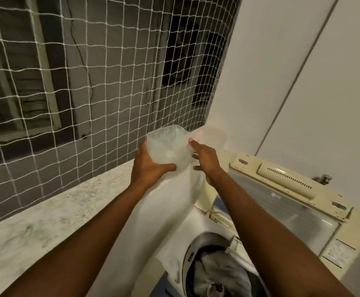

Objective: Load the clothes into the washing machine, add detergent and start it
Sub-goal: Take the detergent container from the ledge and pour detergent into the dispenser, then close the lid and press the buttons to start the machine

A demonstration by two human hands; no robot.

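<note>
While a big white net covers the window, the washing machine sits low on the right with its lid standing up. Grey clothes lie inside the drum. Beside it runs a speckled stone ledge. Up above the machine, the left hand wraps around a clear plastic tub. The right hand touches the tub's rim, fingers half open. The tub looks blurry.

Washer drum mouth open at 5 o'clock, raised lid walling 3 o'clock, white netting closing 10 to 12 o'clock, stone ledge bare at 8 o'clock, clothes filling the drum.
</note>
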